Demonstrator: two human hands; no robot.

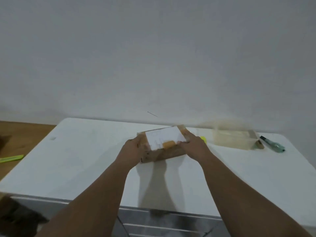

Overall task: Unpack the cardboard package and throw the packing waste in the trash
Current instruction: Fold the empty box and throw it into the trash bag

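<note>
A brown cardboard package with a white shipping label on top rests on the white table, near its far middle. My left hand grips the package's left end. My right hand grips its right end, with the thumb on the top near an orange patch. The package looks closed and taped. No trash bin is in view.
A clear plastic container stands at the back right, with a dark marker beside it. Something yellow peeks out behind my right hand. A yellow-green stick lies on the wooden floor at left. Metal drawers sit below the table's front edge.
</note>
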